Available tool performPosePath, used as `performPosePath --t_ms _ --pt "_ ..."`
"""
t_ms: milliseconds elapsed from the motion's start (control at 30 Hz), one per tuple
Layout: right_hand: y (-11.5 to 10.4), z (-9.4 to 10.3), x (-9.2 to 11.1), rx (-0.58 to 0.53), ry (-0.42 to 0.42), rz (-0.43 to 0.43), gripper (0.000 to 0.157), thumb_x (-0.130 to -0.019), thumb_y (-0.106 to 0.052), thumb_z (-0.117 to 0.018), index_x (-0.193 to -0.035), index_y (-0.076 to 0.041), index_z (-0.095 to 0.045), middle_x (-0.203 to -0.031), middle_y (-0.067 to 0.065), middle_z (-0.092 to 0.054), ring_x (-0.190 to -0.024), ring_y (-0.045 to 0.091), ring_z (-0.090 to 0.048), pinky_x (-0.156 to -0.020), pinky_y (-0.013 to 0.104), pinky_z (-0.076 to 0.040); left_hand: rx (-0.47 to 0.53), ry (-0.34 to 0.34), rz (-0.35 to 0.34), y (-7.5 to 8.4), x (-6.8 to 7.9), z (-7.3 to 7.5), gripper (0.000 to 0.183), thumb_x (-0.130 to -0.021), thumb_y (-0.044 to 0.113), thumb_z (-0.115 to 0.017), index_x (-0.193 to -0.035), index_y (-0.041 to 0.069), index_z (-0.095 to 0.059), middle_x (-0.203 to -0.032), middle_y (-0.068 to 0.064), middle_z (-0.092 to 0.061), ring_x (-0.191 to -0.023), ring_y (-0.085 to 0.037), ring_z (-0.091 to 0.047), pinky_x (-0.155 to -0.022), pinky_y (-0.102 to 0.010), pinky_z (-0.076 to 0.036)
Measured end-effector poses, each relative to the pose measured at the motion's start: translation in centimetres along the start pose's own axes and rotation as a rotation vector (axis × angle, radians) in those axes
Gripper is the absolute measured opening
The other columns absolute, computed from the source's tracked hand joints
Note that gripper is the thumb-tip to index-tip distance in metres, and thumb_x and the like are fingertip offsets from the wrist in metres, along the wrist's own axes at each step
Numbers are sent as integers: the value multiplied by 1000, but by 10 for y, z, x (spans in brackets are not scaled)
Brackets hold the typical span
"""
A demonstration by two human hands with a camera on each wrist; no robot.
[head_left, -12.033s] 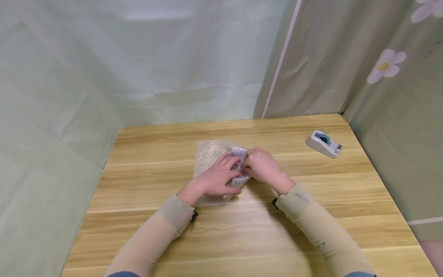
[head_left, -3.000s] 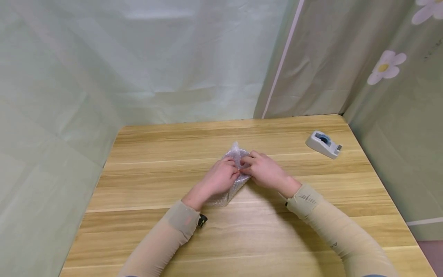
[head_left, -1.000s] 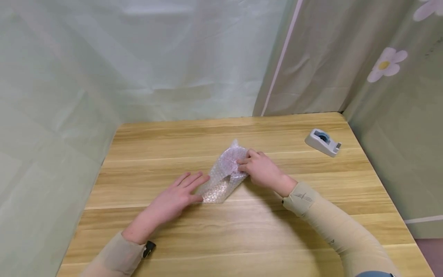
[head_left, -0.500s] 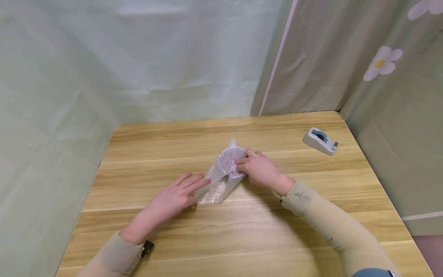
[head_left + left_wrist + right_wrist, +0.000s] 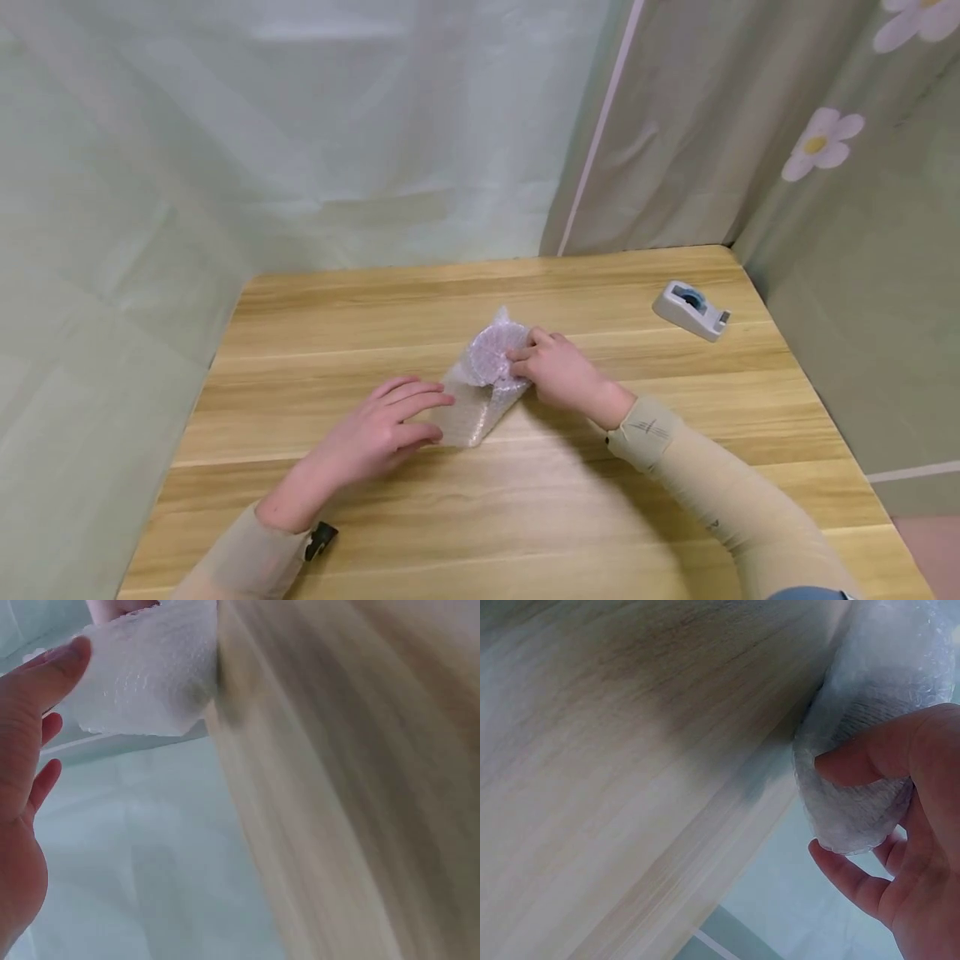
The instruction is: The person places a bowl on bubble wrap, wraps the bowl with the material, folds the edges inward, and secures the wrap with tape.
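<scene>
A round-topped bundle in clear bubble wrap stands near the middle of the wooden table; what it encloses is hidden. A loose flap of bubble wrap runs from it toward the near left. My right hand grips the bundle's right side, its thumb pressed to the wrapped wall and fingers over the top. At the flap's left edge, my left hand pinches the wrap between thumb and fingers. In the left wrist view, the left thumb lies against the wrap, and two other fingertips show below it.
A grey tape dispenser with a blue roll stands at the far right of the wooden table. Pale curtains hang behind and beside the table, with flowers printed on the right one.
Over twelve seconds the wrap has been folded over the round top. My left hand has moved from the top to the loose flap, which now looks slightly lifted. The right hand stays on the bundle.
</scene>
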State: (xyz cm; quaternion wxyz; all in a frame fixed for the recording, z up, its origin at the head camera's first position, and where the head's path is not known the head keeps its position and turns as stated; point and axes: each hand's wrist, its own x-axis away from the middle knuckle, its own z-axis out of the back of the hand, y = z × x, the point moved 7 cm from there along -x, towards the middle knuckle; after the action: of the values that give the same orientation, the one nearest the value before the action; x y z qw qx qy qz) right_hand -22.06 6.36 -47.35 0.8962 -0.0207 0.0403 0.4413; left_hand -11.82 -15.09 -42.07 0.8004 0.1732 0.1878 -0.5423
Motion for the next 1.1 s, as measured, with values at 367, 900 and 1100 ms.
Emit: performPosePath --t_ms 367,900,1100 --pt "0 3 1 -6 -8 0 42 -89 8 -67 -117 -20 -84 -138 0 -72 -111 29 -60 -82 48 -59 -38 175 -58 2 -14 14 31 -114 22 -56 -99 10 -80 -107 -8 -72 -103 -30 -69 -98 -49 -56" --pt "2 4 -2 -4 -11 9 41 -90 6 -69 -118 -20 -84 -138 0 -72 -111 28 -59 -83 48 -59 -80 213 -11 -8 -49 20 26 -110 20 -64 -97 9 -83 -97 -5 -69 -90 -26 -64 -83 -42 -56" --pt "0 -1 -1 -8 -27 -2 42 -90 4 -70 -119 -22 -83 -140 -1 -71 -111 27 -59 -83 47 -59 -95 190 30 -14 -66 17 6 -92 12 -85 -97 10 -84 -99 -4 -71 -94 -27 -66 -87 -43 -56"
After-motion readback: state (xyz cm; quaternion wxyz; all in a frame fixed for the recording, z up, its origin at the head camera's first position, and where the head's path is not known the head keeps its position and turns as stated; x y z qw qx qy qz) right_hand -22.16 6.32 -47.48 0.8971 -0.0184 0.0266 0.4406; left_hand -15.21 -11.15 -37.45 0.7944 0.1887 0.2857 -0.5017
